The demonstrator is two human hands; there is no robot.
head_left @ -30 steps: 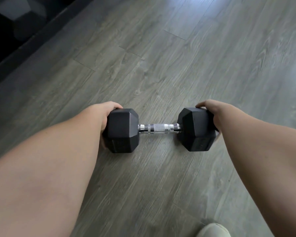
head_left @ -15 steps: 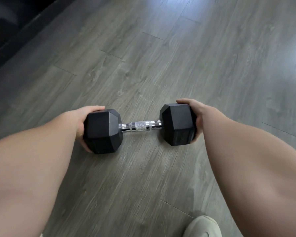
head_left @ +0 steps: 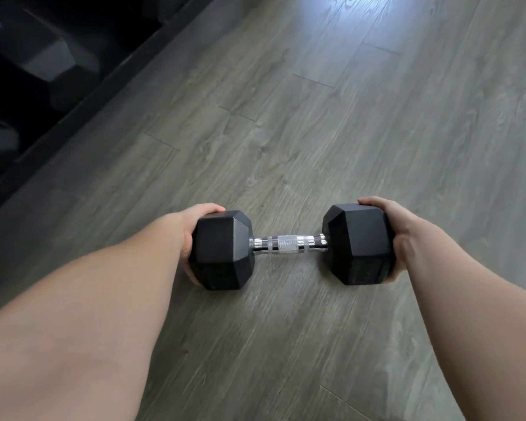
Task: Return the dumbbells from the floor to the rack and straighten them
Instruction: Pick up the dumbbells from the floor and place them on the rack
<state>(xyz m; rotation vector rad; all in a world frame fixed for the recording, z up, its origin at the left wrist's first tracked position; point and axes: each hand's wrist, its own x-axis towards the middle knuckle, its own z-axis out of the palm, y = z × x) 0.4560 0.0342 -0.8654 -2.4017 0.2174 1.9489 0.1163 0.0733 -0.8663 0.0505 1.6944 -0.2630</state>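
Grey wood-look planks ran under me, with a dark, blurred edge at the upper left that may have been the rack's base, though I could not tell what stood there. My left hand was cupped against the outer end of one black hexagonal head, the thumb side wrapping over the top and the fingertips curling under near the bottom edge. My right hand pressed the same way on the far end of the other head, fingers draped over the top and the heel of the palm against the end face. Both hands were spread wide and squeezing inward, neither of them on the knurled chrome handle, which ran bare between the heads. The dumbbell itself lay crosswise in front of me, and I could not tell for certain whether it was just clear of the floor or resting on it. As I judged it, this was the carrying step, with the rack well off to my left and the placing and straightening not yet done. The weak point was the grip: it relied on pressure alone against smooth, flat rubber faces. If either palm slackened, or one arm dipped as I turned toward the rack, the weight could have slid out and dropped onto the planks or toward my feet, which lay out of sight below.
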